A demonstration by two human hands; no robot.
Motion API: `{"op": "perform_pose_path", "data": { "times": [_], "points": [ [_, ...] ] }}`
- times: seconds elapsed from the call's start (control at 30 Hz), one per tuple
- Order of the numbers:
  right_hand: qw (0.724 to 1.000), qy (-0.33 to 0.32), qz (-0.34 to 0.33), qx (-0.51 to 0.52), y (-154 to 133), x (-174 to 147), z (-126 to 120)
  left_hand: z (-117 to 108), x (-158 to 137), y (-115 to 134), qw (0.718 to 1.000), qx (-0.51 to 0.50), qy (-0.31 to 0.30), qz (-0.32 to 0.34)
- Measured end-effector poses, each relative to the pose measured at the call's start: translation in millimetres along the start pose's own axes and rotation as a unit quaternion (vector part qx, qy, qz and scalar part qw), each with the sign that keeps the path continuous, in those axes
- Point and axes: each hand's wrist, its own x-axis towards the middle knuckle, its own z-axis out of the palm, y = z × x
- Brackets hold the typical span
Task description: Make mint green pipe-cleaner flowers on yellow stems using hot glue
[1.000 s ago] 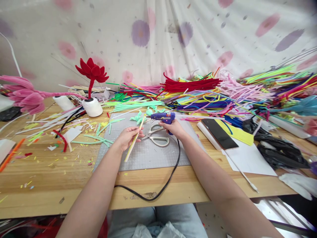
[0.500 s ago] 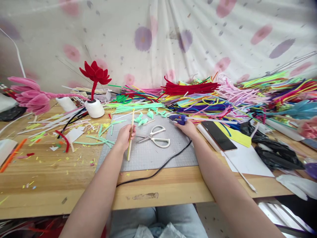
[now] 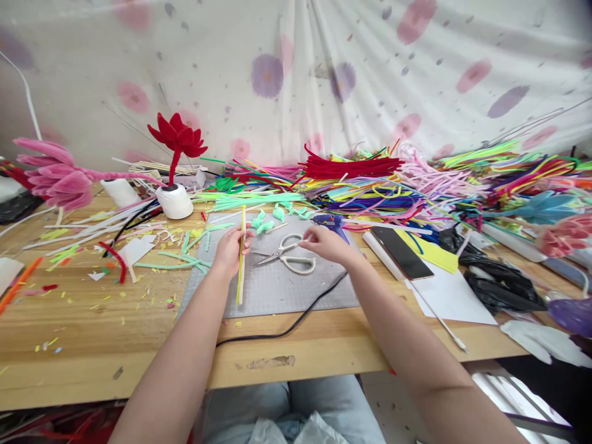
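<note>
My left hand (image 3: 230,250) is closed around a thin pale stick with a yellow strip (image 3: 241,271) along it, held nearly upright over the grey cutting mat (image 3: 272,296). My right hand (image 3: 326,242) hovers by the handles of the white-handled scissors (image 3: 300,264), its fingertips drawn together and no object visible in them. Behind it a purple glue gun (image 3: 335,223) lies on the mat, partly hidden by the hand. Small mint-green fuzzy shapes (image 3: 263,223) rest beyond the scissors, which lie with blades apart.
A red fuzzy flower (image 3: 178,139) stands in a white pot (image 3: 174,202), beside a pink one (image 3: 60,176). Bundles of coloured pipe cleaners (image 3: 351,165) line the back. A phone (image 3: 401,253) lies right, and a black cable (image 3: 287,333) crosses the front. Scraps litter the left.
My right hand has let go of the glue gun and moved left to the scissors' handles. The left hand still holds the stick, now slightly further left. The view has shifted a little.
</note>
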Motion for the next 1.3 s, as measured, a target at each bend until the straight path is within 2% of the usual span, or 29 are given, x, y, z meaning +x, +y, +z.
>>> {"op": "perform_pose_path", "data": {
  "times": [0.07,0.13,0.23,0.3,0.47,0.6,0.67,0.7,0.73,0.8,0.87,0.93,1.0,1.03,1.1,1.3],
  "points": [
    [0.998,0.036,-0.056,0.019,-20.2,29.3,18.6,-0.9,-1.4,0.8,1.000,-0.003,-0.018,0.003],
    [0.988,0.081,-0.133,-0.017,-34.3,58.3,36.2,-1.7,-2.6,1.5,1.000,0.005,-0.024,0.010],
    [0.979,0.073,-0.173,-0.075,-43.8,89.2,54.1,-2.6,-2.6,2.2,1.000,0.021,-0.008,0.008],
    [0.978,0.060,-0.180,-0.086,-44.4,98.6,58.5,-3.2,-1.4,2.6,1.000,0.022,0.013,0.002],
    [0.975,0.104,-0.197,-0.005,-38.5,89.3,46.5,-4.2,0.0,3.1,0.999,0.044,0.009,0.019],
    [0.955,0.142,-0.256,0.047,-30.2,63.0,29.1,-4.9,1.4,5.8,0.982,0.180,0.008,0.050],
    [0.937,0.165,-0.303,0.048,-25.6,49.5,22.9,-5.1,2.2,10.1,0.954,0.286,0.000,0.088],
    [0.928,0.179,-0.325,0.045,-23.5,43.4,20.9,-4.9,1.8,12.9,0.929,0.352,-0.006,0.114],
    [0.917,0.194,-0.345,0.042,-21.6,38.1,19.6,-4.3,0.7,16.0,0.895,0.423,-0.011,0.144],
    [0.900,0.228,-0.370,0.038,-18.4,29.8,19.4,-2.0,-3.7,21.6,0.808,0.556,0.002,0.195],
    [0.888,0.256,-0.380,0.032,-16.5,24.3,22.0,0.6,-9.5,24.1,0.734,0.634,0.000,0.243],
    [0.880,0.268,-0.391,0.024,-15.7,21.1,26.6,1.7,-14.2,21.9,0.674,0.677,-0.019,0.297],
    [0.873,0.273,-0.404,0.024,-15.3,19.5,32.3,0.2,-16.6,16.5,0.625,0.699,-0.042,0.345],
    [0.869,0.278,-0.409,0.027,-15.0,19.2,35.2,-1.4,-17.2,13.4,0.608,0.705,-0.051,0.363],
    [0.863,0.297,-0.407,0.027,-13.8,19.2,40.1,-4.7,-17.6,7.9,0.590,0.708,-0.058,0.384],
    [0.854,0.355,-0.380,-0.007,-8.4,21.8,47.5,-6.0,-17.8,1.2,0.590,0.687,-0.052,0.421]
  ]
}}
